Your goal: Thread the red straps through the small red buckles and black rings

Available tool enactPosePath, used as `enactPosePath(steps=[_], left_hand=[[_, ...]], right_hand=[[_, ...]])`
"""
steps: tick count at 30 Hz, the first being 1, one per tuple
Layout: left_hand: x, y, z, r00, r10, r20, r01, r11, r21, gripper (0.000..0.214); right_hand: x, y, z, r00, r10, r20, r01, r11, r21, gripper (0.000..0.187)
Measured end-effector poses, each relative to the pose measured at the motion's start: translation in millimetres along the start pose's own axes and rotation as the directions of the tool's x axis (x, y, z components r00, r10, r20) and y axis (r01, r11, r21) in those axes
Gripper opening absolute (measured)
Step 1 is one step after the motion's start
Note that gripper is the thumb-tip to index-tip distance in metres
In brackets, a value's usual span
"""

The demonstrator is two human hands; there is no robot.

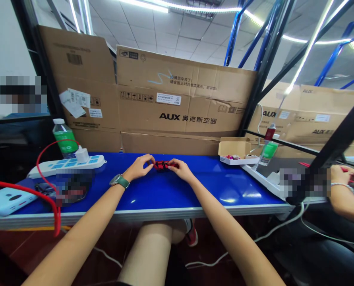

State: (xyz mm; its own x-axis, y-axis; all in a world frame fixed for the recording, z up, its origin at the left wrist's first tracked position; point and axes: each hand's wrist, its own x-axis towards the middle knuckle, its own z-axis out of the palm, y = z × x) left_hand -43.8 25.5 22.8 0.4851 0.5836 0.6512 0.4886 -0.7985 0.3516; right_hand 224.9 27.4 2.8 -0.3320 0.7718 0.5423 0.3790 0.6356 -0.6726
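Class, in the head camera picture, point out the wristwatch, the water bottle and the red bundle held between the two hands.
Wristwatch (pixel 115 180), head view, on the round case.
Water bottle (pixel 64 139), head view, on the green label.
Red bundle (pixel 164 165), head view, on its middle.

Blue workbench: at left, a white power strip, a red cable, a water bottle and a white power bank. At right, a small open carton. Along the far edge, stacked cardboard boxes.
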Motion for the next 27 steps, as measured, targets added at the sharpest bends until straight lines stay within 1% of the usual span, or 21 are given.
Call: enactPosePath(steps=[2,3,5,6,8,11,14,17,19,20,22,23,24,26,27], left_hand=[[-0.1,5.7,2.9,0.997,-0.044,0.06,0.055,0.981,-0.186,0.026],[0.2,7.7,5.9,0.992,-0.083,0.094,0.107,0.95,-0.295,0.032],[1.6,9.1,14.7,0.97,-0.167,0.174,0.231,0.853,-0.468,0.041],[2.5,8.6,19.8,0.956,-0.204,0.212,0.286,0.808,-0.515,0.046],[4.2,6.4,29.0,0.931,-0.256,0.261,0.36,0.76,-0.541,0.052],[5.8,4.3,35.5,0.907,-0.295,0.301,0.415,0.749,-0.517,0.055],[6.5,6.7,32.6,0.886,-0.325,0.331,0.456,0.742,-0.491,0.053],[7.4,10.1,27.0,0.879,-0.351,0.323,0.47,0.747,-0.47,0.049],[7.7,10.8,24.7,0.88,-0.358,0.312,0.468,0.76,-0.451,0.047],[7.5,10.6,24.1,0.881,-0.358,0.309,0.466,0.771,-0.435,0.047],[6.7,8.9,23.2,0.89,-0.354,0.288,0.446,0.807,-0.386,0.048],[6.1,7.7,22.7,0.899,-0.345,0.268,0.424,0.837,-0.345,0.048],[5.5,6.3,21.9,0.912,-0.329,0.245,0.393,0.872,-0.292,0.048],[4.2,3.2,20.0,0.935,-0.285,0.212,0.322,0.932,-0.168,0.045],[3.6,1.7,19.1,0.94,-0.267,0.214,0.296,0.948,-0.114,0.044]], right_hand=[[-0.7,-1.3,2.3,0.999,-0.028,0.024,0.029,0.999,-0.022,0.02],[-1.1,-2.9,3.8,0.999,-0.039,0.035,0.04,0.999,-0.027,0.019],[-2.1,-7.3,7.4,0.997,-0.063,0.053,0.064,0.998,-0.023,0.018],[-2.6,-9.9,9.4,0.996,-0.076,0.055,0.077,0.997,-0.019,0.017],[-3.8,-14.6,13.4,0.995,-0.093,0.038,0.094,0.995,-0.022,0.016],[-5.2,-19.0,17.7,0.996,-0.093,-0.017,0.092,0.993,-0.069,0.015],[-5.0,-18.6,18.8,0.995,-0.085,-0.05,0.078,0.987,-0.142,0.015],[-3.4,-14.9,17.5,0.991,-0.032,-0.132,0.003,0.978,-0.211,0.011],[-2.7,-12.0,16.0,0.984,0.003,-0.178,-0.044,0.973,-0.227,0.013],[-2.6,-10.6,14.9,0.985,0.006,-0.17,-0.045,0.973,-0.226,0.013],[-2.9,-7.9,11.6,0.995,-0.015,-0.101,-0.008,0.976,-0.218,0.013],[-3.2,-6.5,9.4,0.998,-0.025,-0.058,0.012,0.976,-0.218,0.019],[-3.3,-5.0,6.6,0.999,-0.027,-0.018,0.022,0.975,-0.221,0.029],[-3.4,-2.5,0.2,0.999,0.006,0.038,0.002,0.973,-0.231,0.046],[-3.3,-1.7,-3.3,0.998,0.035,0.059,-0.02,0.971,-0.239,0.049]])
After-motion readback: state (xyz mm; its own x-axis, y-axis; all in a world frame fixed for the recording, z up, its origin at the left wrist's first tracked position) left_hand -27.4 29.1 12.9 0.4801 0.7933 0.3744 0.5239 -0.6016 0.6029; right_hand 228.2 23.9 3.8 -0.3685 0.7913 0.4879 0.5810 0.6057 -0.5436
